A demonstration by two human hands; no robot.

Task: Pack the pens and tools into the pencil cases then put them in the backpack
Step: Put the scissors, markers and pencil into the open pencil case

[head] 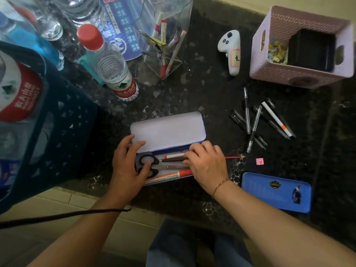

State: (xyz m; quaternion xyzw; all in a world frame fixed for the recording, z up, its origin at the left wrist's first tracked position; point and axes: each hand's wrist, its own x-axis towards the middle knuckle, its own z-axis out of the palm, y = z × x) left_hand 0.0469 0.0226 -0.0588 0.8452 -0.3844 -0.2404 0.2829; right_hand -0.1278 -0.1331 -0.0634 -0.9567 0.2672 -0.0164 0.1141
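At the far left a dark blue crate holds large water bottles, and beside it a clear bottle with a red cap stands on the dark speckled table. Behind that, a clear plastic pen holder keeps several markers upright.

Near the front edge lies an open pencil case, its pale lid tilted back. The left hand rests on the case's left end with fingers spread and loosely curved, the thumb lying over the black scissors inside; it grips nothing firmly. The right hand lies over the right end of the case, fingers bent down onto a dark pen and a red-and-white pen; whether it pinches them I cannot tell. A red marker lies along the near wall of the case.

Just right of the hand, a red pencil points away, and a small pink eraser sits beyond its tip. Further back a loose pile of pens lies on the table. A white controller and a pink basket stand behind. A second, closed blue pencil case lies at the near right.
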